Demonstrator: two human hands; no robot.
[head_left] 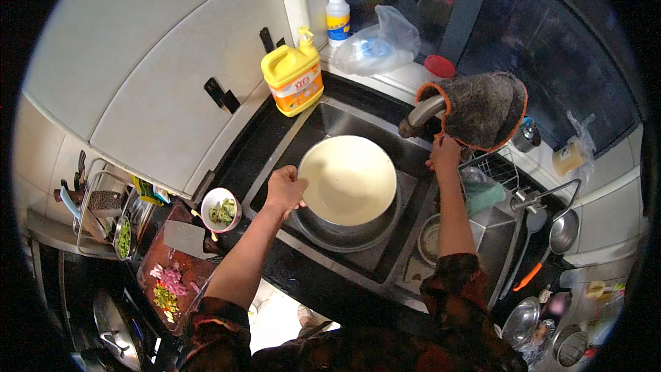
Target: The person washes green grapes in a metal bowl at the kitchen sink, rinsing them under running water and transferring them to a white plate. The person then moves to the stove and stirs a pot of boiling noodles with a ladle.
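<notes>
My left hand grips the left rim of a round pot with a cream interior. The pot is held over the stainless steel sink, and a larger metal pan lies beneath it in the basin. My right hand is at the lower orange edge of a grey cloth draped over the faucet. Its fingers are partly hidden, so whether they hold the cloth or a faucet part is unclear. The faucet's spout points toward the sink, right of the pot.
Left of the sink are a bowl of green food and a cutting board with a cleaver and chopped ingredients. A yellow detergent jug stands behind. A wire rack, a ladle and a strainer are to the right.
</notes>
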